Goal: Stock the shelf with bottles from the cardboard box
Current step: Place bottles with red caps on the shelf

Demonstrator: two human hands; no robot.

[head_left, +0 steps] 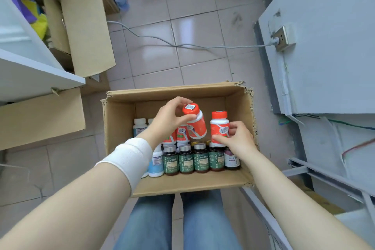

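I have both hands down in the cardboard box [121, 119]: my left hand [168, 119] is closed around the cap of a tilted orange-capped bottle [195, 122], and my right hand [236, 138] is clamped on the body of an upright orange bottle [219, 126]. These look like light, rigid plastic with slick labels, so I judge the waist a safer hold than the cap. The green-labelled bottles [185, 159] stand packed along the near wall.

Orange-capped bottles [195, 123] above open box [119, 119]
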